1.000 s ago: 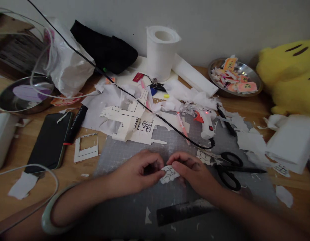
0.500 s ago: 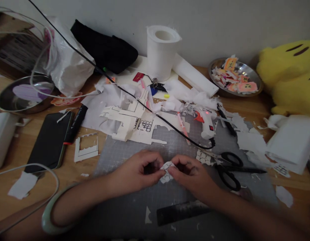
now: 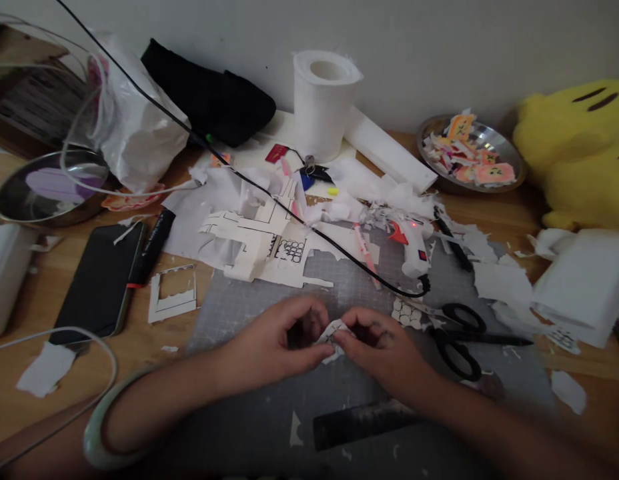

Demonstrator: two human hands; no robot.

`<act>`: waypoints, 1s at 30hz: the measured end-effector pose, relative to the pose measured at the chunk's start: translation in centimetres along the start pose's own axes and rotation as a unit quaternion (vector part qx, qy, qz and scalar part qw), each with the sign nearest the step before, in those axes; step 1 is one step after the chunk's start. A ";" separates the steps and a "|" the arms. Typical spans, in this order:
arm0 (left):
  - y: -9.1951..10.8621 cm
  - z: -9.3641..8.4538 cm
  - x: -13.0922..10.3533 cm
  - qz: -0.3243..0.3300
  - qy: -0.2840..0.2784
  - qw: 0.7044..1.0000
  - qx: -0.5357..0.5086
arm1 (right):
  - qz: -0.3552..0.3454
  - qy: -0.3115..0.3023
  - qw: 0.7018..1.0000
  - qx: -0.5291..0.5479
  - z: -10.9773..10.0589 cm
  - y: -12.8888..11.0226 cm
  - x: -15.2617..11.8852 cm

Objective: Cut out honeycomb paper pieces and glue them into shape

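Between my two hands, just above the grey cutting mat (image 3: pixel 249 407), is a small white paper piece (image 3: pixel 334 331) with drawn black lines. My left hand (image 3: pixel 289 340) pinches its left side between thumb and fingers. The right side sits in the pinch of my right hand (image 3: pixel 377 343); the fingers cover much of the piece. Black-handled scissors (image 3: pixel 457 360) lie right of my right hand, beside another paper piece with drawn circles (image 3: pixel 408 312). A dark flat strip (image 3: pixel 364 423) rests on the mat below my hands.
A white glue gun (image 3: pixel 415 250) with a lit red light lies ahead, its black cable (image 3: pixel 259 187) crossing the desk. Cut paper sheets (image 3: pixel 259 247), a phone (image 3: pixel 102 280), a black marker (image 3: pixel 152 247), a paper roll (image 3: pixel 322 107) and a metal bowl of scraps (image 3: pixel 469 157) surround the mat.
The paper piece has tilted slightly between my fingers, so less of its patterned face shows. My left fingers have shifted up a little; everything else lies as before.
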State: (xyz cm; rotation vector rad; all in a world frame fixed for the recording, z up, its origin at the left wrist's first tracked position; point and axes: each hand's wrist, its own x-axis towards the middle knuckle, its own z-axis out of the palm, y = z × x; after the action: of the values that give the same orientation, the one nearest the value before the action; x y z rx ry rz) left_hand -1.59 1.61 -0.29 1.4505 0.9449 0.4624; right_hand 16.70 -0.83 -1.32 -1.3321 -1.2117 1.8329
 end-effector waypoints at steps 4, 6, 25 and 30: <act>-0.4 -0.4 0.0 0.045 0.050 0.995 -0.072 | 0.024 0.035 0.999 0.007 0.1 -0.2 0.2; -0.4 -0.7 0.0 0.081 0.061 0.993 -0.061 | 0.029 0.040 0.999 0.013 0.1 -0.2 0.2; -0.5 -1.1 0.2 0.033 0.077 0.986 -0.141 | 0.064 0.066 0.995 0.035 0.2 -0.9 0.2; -0.2 -1.3 0.4 0.038 0.069 0.988 -0.135 | 0.077 0.064 0.993 0.068 0.0 -0.8 0.2</act>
State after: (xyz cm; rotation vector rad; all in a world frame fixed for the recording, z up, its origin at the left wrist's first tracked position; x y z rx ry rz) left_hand -2.38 2.72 -0.44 1.2226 0.9009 0.7268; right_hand 16.53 -0.28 -0.67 -1.4755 -0.9232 1.8685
